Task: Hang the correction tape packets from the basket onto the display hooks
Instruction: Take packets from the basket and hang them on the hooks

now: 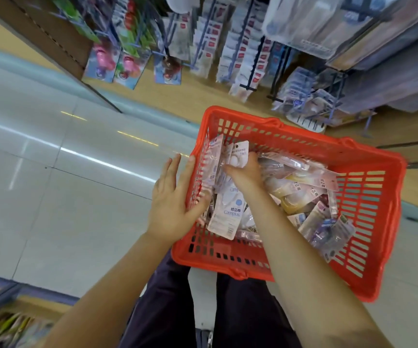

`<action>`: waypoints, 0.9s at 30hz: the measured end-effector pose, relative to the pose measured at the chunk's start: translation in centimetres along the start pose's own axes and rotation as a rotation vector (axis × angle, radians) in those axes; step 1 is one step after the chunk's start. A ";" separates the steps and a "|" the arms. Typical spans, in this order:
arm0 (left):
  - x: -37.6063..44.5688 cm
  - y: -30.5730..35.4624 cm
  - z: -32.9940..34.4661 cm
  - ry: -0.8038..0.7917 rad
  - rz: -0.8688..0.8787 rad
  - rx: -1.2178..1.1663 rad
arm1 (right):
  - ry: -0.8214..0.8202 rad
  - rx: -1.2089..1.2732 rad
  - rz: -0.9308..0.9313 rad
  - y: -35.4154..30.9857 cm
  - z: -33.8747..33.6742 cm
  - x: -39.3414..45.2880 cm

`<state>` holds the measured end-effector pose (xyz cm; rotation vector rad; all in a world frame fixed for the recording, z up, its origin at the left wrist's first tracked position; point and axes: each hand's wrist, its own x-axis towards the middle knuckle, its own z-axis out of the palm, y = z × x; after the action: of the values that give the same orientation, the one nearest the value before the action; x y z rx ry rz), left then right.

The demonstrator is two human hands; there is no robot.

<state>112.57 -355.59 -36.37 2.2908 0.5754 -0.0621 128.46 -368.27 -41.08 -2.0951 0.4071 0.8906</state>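
Observation:
A red plastic basket (368, 197) stands on the floor in front of me, holding several correction tape packets (301, 187) in a loose heap. My right hand (245, 172) reaches into its left end and grips a few pale upright packets (238, 154). My left hand (172, 199) lies flat with straight fingers against the outside of the basket's left wall. A white packet with blue print (228, 217) lies under my right forearm. Display hooks (249, 69) with hanging packets fill the shelf beyond the basket.
The wooden shelf base (177, 96) runs behind the basket. Pink and blue carded goods (125, 66) hang at the upper left. Shiny grey floor tiles (52, 172) spread to the left. My dark trousers (228, 310) show below the basket.

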 end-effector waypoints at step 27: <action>0.2 -0.6 0.2 -0.044 -0.004 -0.164 | -0.463 0.509 0.141 -1.2 1.8 0.0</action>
<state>112.51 -355.28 -37.00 2.1242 0.5416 -0.0648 128.31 -366.17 -41.20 -1.3624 0.4759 1.1760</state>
